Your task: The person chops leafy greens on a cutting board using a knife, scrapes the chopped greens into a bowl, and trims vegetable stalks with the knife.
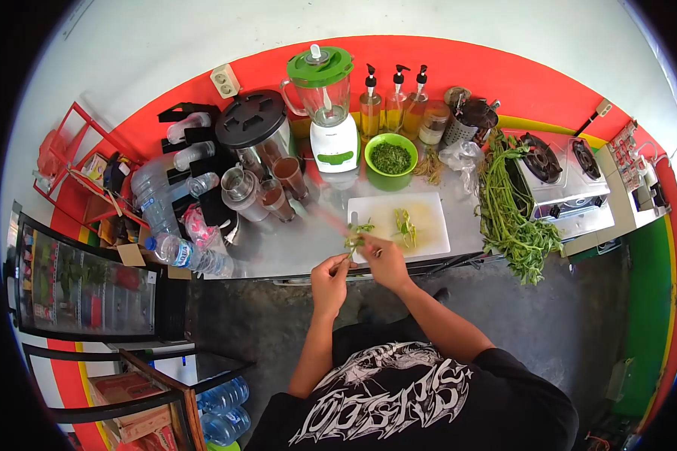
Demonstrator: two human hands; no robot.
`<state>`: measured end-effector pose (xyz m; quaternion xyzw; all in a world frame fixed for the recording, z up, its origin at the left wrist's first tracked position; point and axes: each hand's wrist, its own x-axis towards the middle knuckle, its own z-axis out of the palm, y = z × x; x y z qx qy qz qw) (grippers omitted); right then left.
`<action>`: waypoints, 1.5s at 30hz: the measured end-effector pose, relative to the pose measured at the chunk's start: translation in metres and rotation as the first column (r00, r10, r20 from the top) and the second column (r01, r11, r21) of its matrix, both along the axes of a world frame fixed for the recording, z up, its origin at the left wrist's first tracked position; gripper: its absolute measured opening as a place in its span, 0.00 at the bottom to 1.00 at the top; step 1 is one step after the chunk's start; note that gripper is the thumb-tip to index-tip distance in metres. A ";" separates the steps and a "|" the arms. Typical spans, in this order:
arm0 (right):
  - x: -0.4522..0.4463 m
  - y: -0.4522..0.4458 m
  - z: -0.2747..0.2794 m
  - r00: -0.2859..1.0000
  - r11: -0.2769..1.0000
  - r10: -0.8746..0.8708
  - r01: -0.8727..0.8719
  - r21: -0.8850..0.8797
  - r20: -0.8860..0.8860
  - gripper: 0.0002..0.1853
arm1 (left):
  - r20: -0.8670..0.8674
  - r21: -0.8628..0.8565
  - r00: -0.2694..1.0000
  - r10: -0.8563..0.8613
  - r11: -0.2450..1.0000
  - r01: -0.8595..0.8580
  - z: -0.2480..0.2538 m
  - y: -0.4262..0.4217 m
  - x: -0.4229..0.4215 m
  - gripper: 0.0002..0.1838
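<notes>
My left hand [329,286] is closed in a pinch on the stem of a leafy green sprig [359,229], just off the cutting board's near left corner. Close beside it, my right hand [385,263] is curled shut. A long, blurred pink blade-like tool [329,220] points up and left from the right hand; its handle is hidden. Behind the hands lies the white cutting board [432,218], with a few yellow-green leaves [405,228] on it. A green bowl [390,180] of chopped greens [391,158] stands just past the board.
A blender [332,143], pump bottles [370,113] and a large steel container [252,131] line the back. Long leafy stalks [504,203] hang over the front edge beside the gas stove [564,180]. Brown-filled glasses [277,201] and plastic bottles [188,254] stand or lie leftward.
</notes>
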<state>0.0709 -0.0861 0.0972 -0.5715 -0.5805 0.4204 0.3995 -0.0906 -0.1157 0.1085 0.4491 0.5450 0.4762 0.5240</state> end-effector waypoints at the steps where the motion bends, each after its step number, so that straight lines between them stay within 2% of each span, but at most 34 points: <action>1: 0.009 0.010 -0.005 0.994 0.994 -0.107 0.107 0.024 0.024 0.22 | 0.006 -0.002 1.000 -0.002 1.000 0.002 0.001 0.002 -0.001 0.12; 2: 0.019 0.017 -0.010 0.976 0.976 -0.213 0.210 0.048 0.046 0.22 | 0.018 0.006 1.000 0.019 1.000 -0.019 0.002 0.002 -0.002 0.11; 3: 0.032 0.025 -0.014 0.976 0.977 -0.212 0.210 0.046 0.052 0.22 | 0.030 0.015 0.999 0.041 0.999 -0.041 0.003 0.002 -0.003 0.11; 5: 0.059 0.038 -0.027 0.947 0.926 -0.294 0.315 -0.207 0.127 0.21 | 0.042 0.000 0.997 0.059 0.998 -0.059 0.006 0.002 -0.006 0.11; 6: 0.068 0.043 -0.044 0.945 0.927 -0.298 0.320 -0.199 0.132 0.21 | 0.056 -0.009 0.996 0.076 0.997 -0.075 0.007 0.006 -0.006 0.11; 8: 0.086 0.047 -0.078 0.946 0.916 -0.320 0.291 -0.277 -0.063 0.21 | 0.086 0.005 0.994 0.067 0.998 -0.068 0.003 0.014 -0.003 0.10; 9: 0.089 0.046 -0.073 0.954 0.900 -0.296 0.261 -0.348 -0.050 0.22 | 0.128 -0.023 0.988 0.082 0.997 -0.079 0.004 0.019 0.000 0.10; 10: 0.091 0.042 -0.067 0.952 0.899 -0.303 0.269 -0.346 -0.046 0.22 | 0.167 -0.048 0.981 0.095 0.995 -0.088 0.006 0.023 0.003 0.10; 12: 0.094 0.033 -0.061 0.913 0.826 -0.371 0.242 -0.508 -0.167 0.20 | 0.188 -0.022 0.979 0.085 0.996 -0.082 -0.001 0.027 0.010 0.10; 15: 0.100 0.025 -0.059 0.926 0.819 -0.334 0.193 -0.540 -0.176 0.19 | 0.188 -0.005 0.980 0.058 0.998 -0.058 -0.003 0.027 0.018 0.09; 18: 0.097 0.009 -0.051 0.903 0.839 -0.346 0.176 -0.515 -0.254 0.20 | 0.197 -0.015 0.979 0.051 0.999 -0.049 -0.006 0.023 0.018 0.10; 19: 0.093 0.000 -0.036 0.865 0.863 -0.321 0.100 -0.495 -0.385 0.18 | 0.166 0.010 0.985 0.042 0.999 -0.045 -0.005 0.023 0.017 0.10; 20: 0.089 -0.007 -0.026 0.873 0.862 -0.311 0.091 -0.499 -0.377 0.18 | 0.173 0.004 0.983 0.057 0.998 -0.059 -0.005 0.022 0.016 0.10; 22: 0.077 -0.025 -0.009 0.610 0.882 -0.332 -0.070 -0.467 -0.720 0.18 | 0.191 -0.015 0.980 0.045 0.999 -0.043 -0.003 0.021 0.012 0.10; 23: 0.072 -0.034 0.004 0.563 0.896 -0.267 -0.155 -0.417 -0.782 0.24 | 0.197 0.001 0.979 0.053 0.999 -0.055 -0.005 0.022 0.012 0.10; 24: 0.068 -0.039 0.009 0.565 0.894 -0.260 -0.165 -0.416 -0.783 0.24 | 0.187 -0.013 0.980 0.062 0.998 -0.060 -0.003 0.022 0.011 0.10; 26: 0.062 -0.045 0.014 0.434 0.884 -0.152 -0.341 -0.318 -0.888 0.29 | 0.190 0.017 0.981 0.045 0.999 -0.049 -0.002 0.020 0.012 0.09; 27: 0.057 -0.045 0.018 0.453 0.882 -0.086 -0.379 -0.280 -0.887 0.30 | 0.186 0.015 0.981 0.046 0.999 -0.049 -0.003 0.020 0.012 0.09; 30: 0.047 -0.041 0.023 0.392 0.853 -0.088 -0.445 -0.273 -0.916 0.27 | 0.181 0.022 0.983 -0.025 1.000 0.022 -0.006 0.017 0.013 0.09; 34: 0.036 -0.038 0.022 0.396 0.884 -0.114 -0.378 -0.275 -0.911 0.23 | 0.183 0.033 0.978 -0.102 0.995 0.098 -0.002 0.012 0.017 0.08; 36: 0.035 -0.037 0.020 0.377 0.886 -0.122 -0.376 -0.272 -0.918 0.22 | 0.180 0.091 0.974 -0.138 0.988 0.123 -0.007 0.013 0.017 0.08; 41: 0.034 -0.037 0.017 0.383 0.906 -0.137 -0.325 -0.272 -0.914 0.20 | 0.139 0.059 0.975 -0.174 0.984 0.168 -0.008 0.014 0.013 0.10; 42: 0.033 -0.034 0.012 0.431 0.911 -0.161 -0.281 -0.302 -0.888 0.19 | 0.138 0.060 0.974 -0.179 0.983 0.172 -0.006 0.014 0.012 0.10; 44: 0.036 -0.031 0.005 0.473 0.916 -0.190 -0.231 -0.329 -0.860 0.19 | 0.048 -0.080 0.974 -0.222 0.971 0.226 -0.001 0.012 0.007 0.11; 45: 0.037 -0.028 0.007 0.584 0.912 -0.223 -0.158 -0.379 -0.780 0.19 | 0.018 -0.133 0.975 -0.222 0.966 0.223 0.001 0.010 0.007 0.11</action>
